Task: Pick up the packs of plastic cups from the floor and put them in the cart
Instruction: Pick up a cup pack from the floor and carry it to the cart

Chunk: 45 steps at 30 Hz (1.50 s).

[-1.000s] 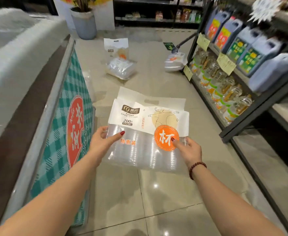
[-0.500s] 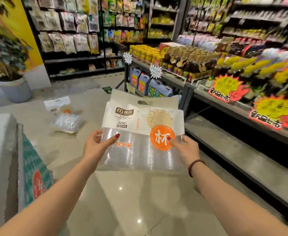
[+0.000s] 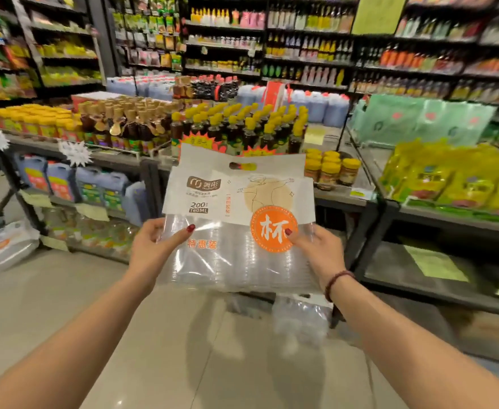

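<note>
The left hand [image 3: 154, 249] gripped the left edge of a pack [image 3: 236, 202] of clear cups, its thumb laid across the plastic front. The right hand [image 3: 316, 252] gripped the right edge, thumb on the orange round label. The pack hung upright in the air between them, in front of a shelf [image 3: 342, 199] of yellow-capped bottles [image 3: 236, 125]. A second pack [image 3: 301, 320] lay on the floor [image 3: 124, 320] just below the held one, and a third pack [image 3: 12, 243] lay at far left. A bead bracelet [image 3: 338, 283] circled the right wrist.

Both arms outstretched, left grip [image 3: 154, 250] and right grip [image 3: 319, 252] clamped on the pack [image 3: 239, 199].
</note>
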Each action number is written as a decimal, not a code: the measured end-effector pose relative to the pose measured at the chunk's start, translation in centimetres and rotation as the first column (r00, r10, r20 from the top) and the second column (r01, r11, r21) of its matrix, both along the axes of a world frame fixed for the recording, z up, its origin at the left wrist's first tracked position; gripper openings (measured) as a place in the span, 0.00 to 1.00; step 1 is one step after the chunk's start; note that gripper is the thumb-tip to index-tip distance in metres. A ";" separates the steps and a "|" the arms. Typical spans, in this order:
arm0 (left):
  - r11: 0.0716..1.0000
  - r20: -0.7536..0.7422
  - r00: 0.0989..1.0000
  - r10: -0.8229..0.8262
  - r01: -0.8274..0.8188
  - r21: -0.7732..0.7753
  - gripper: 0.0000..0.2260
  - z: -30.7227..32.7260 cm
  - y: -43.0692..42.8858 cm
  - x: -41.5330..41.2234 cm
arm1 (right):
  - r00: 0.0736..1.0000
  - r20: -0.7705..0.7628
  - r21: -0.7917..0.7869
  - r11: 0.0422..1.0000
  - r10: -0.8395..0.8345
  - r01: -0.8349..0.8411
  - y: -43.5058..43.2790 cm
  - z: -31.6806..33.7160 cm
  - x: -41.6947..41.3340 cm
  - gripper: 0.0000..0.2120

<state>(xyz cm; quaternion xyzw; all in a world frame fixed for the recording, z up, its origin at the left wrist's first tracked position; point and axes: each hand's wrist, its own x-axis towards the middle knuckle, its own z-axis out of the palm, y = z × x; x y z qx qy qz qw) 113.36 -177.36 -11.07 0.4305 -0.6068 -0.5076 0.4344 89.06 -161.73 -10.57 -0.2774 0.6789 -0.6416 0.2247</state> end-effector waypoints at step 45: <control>0.054 0.059 0.052 -0.997 0.998 0.036 0.28 3.2 56.7 -92.3 | 0.026 0.001 0.000 0.026 -1.000 1.000 66.4 0.2 -53.5 0.47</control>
